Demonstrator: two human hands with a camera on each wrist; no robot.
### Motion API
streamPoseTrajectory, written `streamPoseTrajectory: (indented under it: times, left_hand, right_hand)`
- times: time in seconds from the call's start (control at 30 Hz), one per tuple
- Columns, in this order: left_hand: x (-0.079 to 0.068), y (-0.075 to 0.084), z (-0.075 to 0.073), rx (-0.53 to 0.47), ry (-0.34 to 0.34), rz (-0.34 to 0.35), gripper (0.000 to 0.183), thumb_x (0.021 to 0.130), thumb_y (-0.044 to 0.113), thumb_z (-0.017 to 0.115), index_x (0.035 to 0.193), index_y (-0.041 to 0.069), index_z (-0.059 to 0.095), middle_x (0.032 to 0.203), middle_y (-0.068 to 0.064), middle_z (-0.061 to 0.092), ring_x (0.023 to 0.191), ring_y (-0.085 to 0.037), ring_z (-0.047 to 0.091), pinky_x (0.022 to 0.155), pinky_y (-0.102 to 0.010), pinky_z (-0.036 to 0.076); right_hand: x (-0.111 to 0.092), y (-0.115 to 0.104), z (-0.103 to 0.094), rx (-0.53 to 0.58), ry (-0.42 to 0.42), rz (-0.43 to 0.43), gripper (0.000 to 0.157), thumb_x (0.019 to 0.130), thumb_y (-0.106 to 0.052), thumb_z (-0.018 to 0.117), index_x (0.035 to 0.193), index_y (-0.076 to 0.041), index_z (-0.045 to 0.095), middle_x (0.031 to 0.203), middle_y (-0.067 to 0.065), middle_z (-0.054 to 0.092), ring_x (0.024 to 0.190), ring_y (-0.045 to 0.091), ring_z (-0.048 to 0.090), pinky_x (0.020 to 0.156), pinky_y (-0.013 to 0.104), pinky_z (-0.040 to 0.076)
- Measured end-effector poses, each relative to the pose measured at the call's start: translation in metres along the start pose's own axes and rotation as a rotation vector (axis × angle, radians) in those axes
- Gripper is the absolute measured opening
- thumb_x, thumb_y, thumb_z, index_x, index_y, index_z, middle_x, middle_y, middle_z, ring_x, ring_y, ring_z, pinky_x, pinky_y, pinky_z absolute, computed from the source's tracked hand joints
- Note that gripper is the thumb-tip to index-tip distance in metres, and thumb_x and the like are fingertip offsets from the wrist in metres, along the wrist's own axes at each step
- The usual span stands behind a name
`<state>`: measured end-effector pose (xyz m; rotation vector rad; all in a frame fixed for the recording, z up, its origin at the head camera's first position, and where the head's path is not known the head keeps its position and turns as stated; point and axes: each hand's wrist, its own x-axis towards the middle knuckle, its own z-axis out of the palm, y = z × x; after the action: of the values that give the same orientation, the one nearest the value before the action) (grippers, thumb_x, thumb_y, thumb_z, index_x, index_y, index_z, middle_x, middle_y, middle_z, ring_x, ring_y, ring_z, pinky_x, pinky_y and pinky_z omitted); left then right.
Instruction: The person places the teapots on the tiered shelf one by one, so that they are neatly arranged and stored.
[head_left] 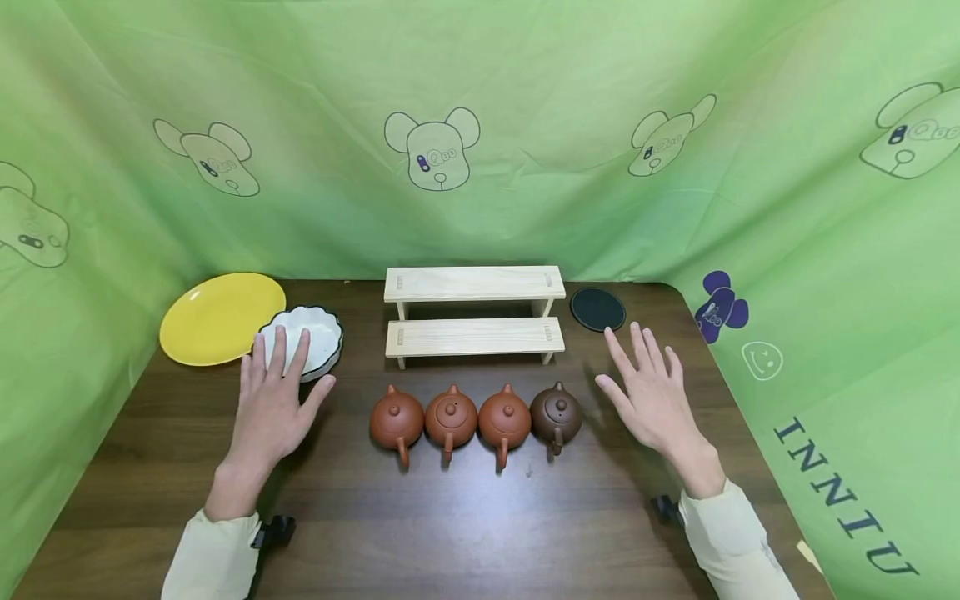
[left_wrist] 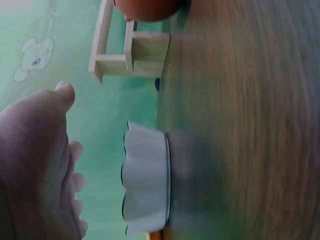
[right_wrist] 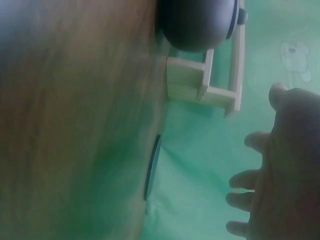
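Observation:
My left hand (head_left: 273, 412) is spread above the table, its fingertips overlapping a white scalloped bowl (head_left: 318, 333) in the head view. In the left wrist view the hand hovers apart from that bowl (left_wrist: 145, 180). On the other side my right hand (head_left: 654, 400) hangs with fingers apart and holds nothing, close to a dark round coaster (head_left: 597, 309). Between the hands several teapots stand in a row: reddish-brown teapots (head_left: 452, 415) and, at the right end, a dark brown teapot (head_left: 557, 414). Their handles point towards me.
Behind the teapots stands a two-tier pale wooden rack (head_left: 475, 336). A yellow oval plate (head_left: 217, 321) lies at the back left, partly behind the bowl. Green printed cloth (head_left: 525, 217) encloses the brown wooden table (head_left: 450, 542) at the back and sides.

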<state>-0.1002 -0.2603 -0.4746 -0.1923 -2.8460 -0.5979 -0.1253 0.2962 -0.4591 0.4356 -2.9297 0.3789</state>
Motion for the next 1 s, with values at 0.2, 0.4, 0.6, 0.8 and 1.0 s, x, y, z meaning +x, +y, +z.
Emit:
streamPoseTrajectory:
  times: [0.2,0.4,0.6,0.8,1.0]
  left_hand:
    - [0.001,0.021,0.002,-0.043,-0.021,0.026,0.08,0.116,0.053,0.052,0.176,0.006,0.028,0.18,-0.032,0.015,0.167,-0.056,0.007,0.138,-0.071,0.012]
    - [0.003,0.039,0.012,-0.146,-0.008,0.036,0.07,0.117,0.04,0.058,0.175,0.011,0.034,0.18,-0.024,0.027,0.167,-0.047,0.021,0.13,-0.073,0.033]
    - [0.006,0.05,0.025,-0.245,0.053,0.037,0.059,0.117,0.032,0.06,0.17,0.013,0.047,0.174,-0.017,0.043,0.16,-0.043,0.041,0.122,-0.073,0.044]
    - [0.011,0.056,0.037,-0.352,0.1,0.04,0.049,0.116,0.022,0.062,0.162,0.008,0.057,0.165,-0.02,0.055,0.151,-0.045,0.052,0.122,-0.07,0.045]
    - [0.019,0.058,0.048,-0.528,0.083,-0.001,0.043,0.116,0.016,0.059,0.157,0.003,0.061,0.158,-0.021,0.062,0.146,-0.043,0.057,0.12,-0.066,0.049]
  right_hand:
    - [-0.009,-0.01,0.005,0.069,0.035,-0.017,0.073,0.114,-0.043,0.059,0.175,-0.012,0.035,0.175,0.034,0.029,0.159,0.055,0.033,0.127,0.077,0.027]
    - [-0.019,-0.022,0.008,0.182,0.122,0.002,0.065,0.111,-0.034,0.066,0.169,-0.011,0.047,0.17,0.029,0.044,0.15,0.055,0.046,0.118,0.079,0.037]
    - [-0.027,-0.034,0.013,0.257,0.214,0.024,0.057,0.106,-0.023,0.075,0.16,-0.012,0.06,0.156,0.022,0.06,0.137,0.052,0.058,0.104,0.076,0.05]
    - [-0.034,-0.045,0.017,0.34,0.315,0.027,0.046,0.101,-0.013,0.08,0.146,-0.01,0.073,0.134,0.016,0.072,0.123,0.043,0.068,0.095,0.064,0.059]
    - [-0.04,-0.054,0.019,0.434,0.349,0.055,0.031,0.098,-0.005,0.083,0.128,-0.009,0.082,0.115,0.009,0.077,0.101,0.029,0.073,0.086,0.027,0.055]
